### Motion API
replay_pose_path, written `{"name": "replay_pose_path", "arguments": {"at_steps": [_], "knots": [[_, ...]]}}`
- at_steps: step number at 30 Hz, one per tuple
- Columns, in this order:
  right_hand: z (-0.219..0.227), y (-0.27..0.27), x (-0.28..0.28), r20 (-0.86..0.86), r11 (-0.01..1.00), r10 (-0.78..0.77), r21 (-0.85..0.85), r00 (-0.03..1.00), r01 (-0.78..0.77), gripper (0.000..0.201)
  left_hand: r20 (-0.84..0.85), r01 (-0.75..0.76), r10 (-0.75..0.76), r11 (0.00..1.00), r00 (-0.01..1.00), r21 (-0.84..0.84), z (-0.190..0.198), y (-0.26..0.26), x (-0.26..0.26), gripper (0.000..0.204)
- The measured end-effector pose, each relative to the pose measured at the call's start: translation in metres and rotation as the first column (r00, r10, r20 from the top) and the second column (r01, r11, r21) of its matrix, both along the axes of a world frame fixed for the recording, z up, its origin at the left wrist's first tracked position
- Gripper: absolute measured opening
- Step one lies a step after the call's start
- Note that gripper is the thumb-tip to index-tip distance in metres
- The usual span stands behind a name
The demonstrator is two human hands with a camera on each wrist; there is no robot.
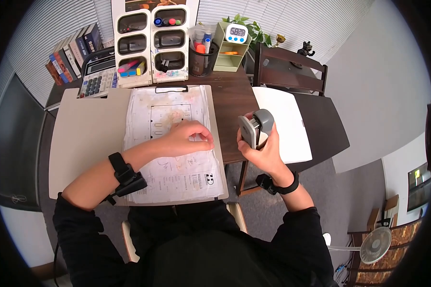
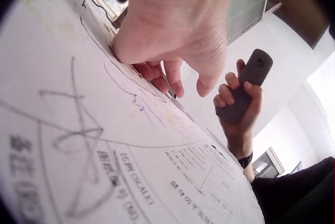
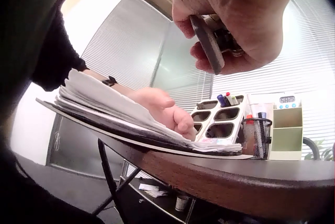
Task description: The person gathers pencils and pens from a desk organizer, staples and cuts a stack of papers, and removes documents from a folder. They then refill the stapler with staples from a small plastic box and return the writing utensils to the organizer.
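Observation:
My right hand (image 1: 269, 155) grips a grey and white stapler (image 1: 248, 131) upright, above the table's right part. In the left wrist view, the stapler's dark grey, round-ended base (image 2: 260, 62) faces the camera with the fingers wrapped around it. My left hand (image 1: 184, 137) rests on a thick stack of printed papers (image 1: 177, 179), fingers loosely bent and nothing held. The stack lies on a clipboard (image 1: 219, 184) with its clip (image 1: 171, 89) at the far edge. Handwritten marks cover the top sheet. Both wrists wear black straps with cameras.
A white sheet (image 1: 285, 124) lies right of the stapler. At the back stand white drawer organisers (image 1: 134, 45) with markers, a mesh pen cup (image 1: 202, 60), a green holder (image 1: 227, 60) with a timer (image 1: 236, 33), a calculator (image 1: 98, 85) and books (image 1: 74, 52). A beige board (image 1: 86, 138) spreads left.

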State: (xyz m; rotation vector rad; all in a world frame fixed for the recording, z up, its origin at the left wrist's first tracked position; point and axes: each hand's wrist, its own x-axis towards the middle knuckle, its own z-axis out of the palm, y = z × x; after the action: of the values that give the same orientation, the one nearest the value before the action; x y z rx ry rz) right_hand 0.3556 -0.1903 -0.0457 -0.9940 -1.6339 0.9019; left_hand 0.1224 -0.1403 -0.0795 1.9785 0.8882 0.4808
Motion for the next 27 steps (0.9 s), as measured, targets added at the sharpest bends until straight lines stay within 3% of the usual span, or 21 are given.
{"name": "replay_pose_path", "arguments": {"at_steps": [5,8,10,11,12,14,15,16,18,22,26,27], "knots": [[-0.007,0.001,0.004,0.014,0.999,-0.018,0.042,1.0,0.017,0.051,-0.005,0.002,-0.002,1.0,1.0,0.007,0.001,0.0,-0.001,0.024],[-0.005,0.002,0.003,-0.038,0.999,0.01,-0.035,0.999,-0.011,0.054,0.011,-0.001,0.001,1.0,1.0,-0.011,0.001,-0.001,-0.001,0.023],[-0.004,0.008,0.001,0.019,0.992,-0.129,0.007,0.991,0.129,0.057,0.024,-0.009,0.009,1.0,1.0,-0.014,0.0,-0.001,-0.001,0.022],[-0.001,0.013,0.004,0.165,0.985,-0.171,0.047,0.972,0.165,0.064,0.024,-0.011,0.012,1.0,1.0,-0.014,-0.001,-0.001,-0.001,0.022],[-0.001,0.019,0.007,0.163,0.985,-0.17,0.048,0.972,0.164,0.064,0.018,-0.018,0.018,1.0,1.0,-0.02,-0.001,-0.001,-0.001,0.024],[-0.002,0.031,0.014,0.426,0.946,-0.304,0.242,0.852,0.216,0.074,0.012,-0.021,0.021,0.999,1.0,-0.026,-0.002,-0.001,-0.001,0.025],[0.001,0.037,0.018,0.554,0.956,-0.293,0.182,0.78,0.23,0.086,0.007,-0.023,0.023,0.999,1.0,-0.024,-0.003,0.0,-0.001,0.023],[0.0,0.041,0.022,0.554,0.956,-0.293,0.187,0.779,0.227,0.086,0.003,-0.026,0.026,0.999,1.0,-0.02,-0.004,0.0,-0.002,0.022],[-0.006,0.051,0.029,0.753,0.934,-0.356,0.283,0.553,0.217,0.093,0.007,0.0,-0.001,0.999,1.0,0.049,-0.006,0.001,-0.003,0.022],[-0.004,0.06,0.031,0.837,0.958,-0.284,0.237,0.467,0.158,0.093,-0.003,0.046,-0.046,0.988,0.999,0.147,-0.008,0.001,-0.004,0.026],[-0.008,0.073,0.028,0.829,0.965,-0.256,0.187,0.497,0.185,0.089,-0.04,0.055,-0.048,0.981,0.998,0.186,-0.003,-0.003,-0.004,0.028],[-0.013,0.077,0.03,0.773,0.959,-0.282,0.241,0.569,0.149,0.085,-0.063,0.054,-0.042,0.981,0.997,0.186,-0.003,-0.004,-0.004,0.03]]}}
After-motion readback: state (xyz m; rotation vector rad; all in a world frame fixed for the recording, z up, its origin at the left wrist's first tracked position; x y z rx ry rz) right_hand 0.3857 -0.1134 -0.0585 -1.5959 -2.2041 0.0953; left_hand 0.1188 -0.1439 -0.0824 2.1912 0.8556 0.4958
